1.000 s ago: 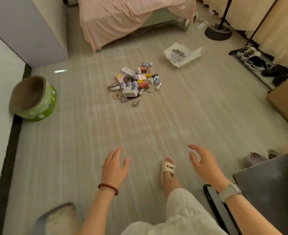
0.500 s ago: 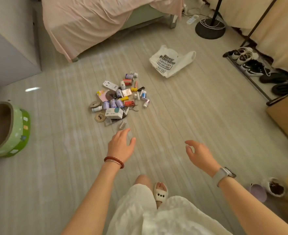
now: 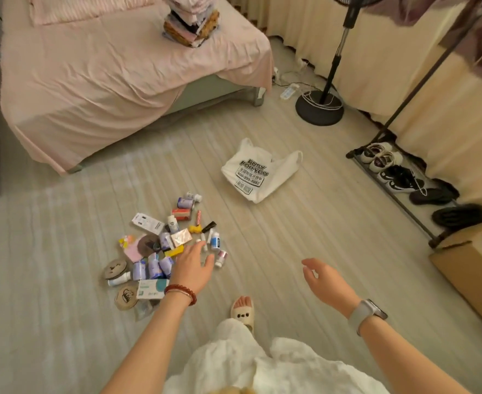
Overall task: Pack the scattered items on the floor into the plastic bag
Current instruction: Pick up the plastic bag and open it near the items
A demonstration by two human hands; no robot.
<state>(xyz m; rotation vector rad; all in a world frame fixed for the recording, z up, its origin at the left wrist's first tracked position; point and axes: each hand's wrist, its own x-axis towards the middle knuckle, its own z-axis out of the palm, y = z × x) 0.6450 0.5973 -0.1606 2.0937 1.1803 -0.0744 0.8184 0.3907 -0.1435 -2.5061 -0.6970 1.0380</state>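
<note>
1. Head view: my left hand (image 3: 192, 264) hangs over the pile (image 3: 163, 251), fingers apart, holding nothing.
2. My right hand (image 3: 323, 280) is loosely curled, empty, nearer the bag (image 3: 258, 173), which lies ahead, beyond the pile.

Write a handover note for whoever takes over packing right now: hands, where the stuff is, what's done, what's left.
Left hand: open, fingers spread over the near right edge of the pile, holding nothing.
Right hand: open, empty, in the air to the right of the pile.
Scattered items: small bottles, boxes and tubes heaped on the floor in front of the bed.
Plastic bag: white, printed, lying flat on the floor beyond and right of the pile, apart from it.
Done: nothing packed yet, as far as can be seen.
Left: pick up the bag, open it, load every item.
</note>
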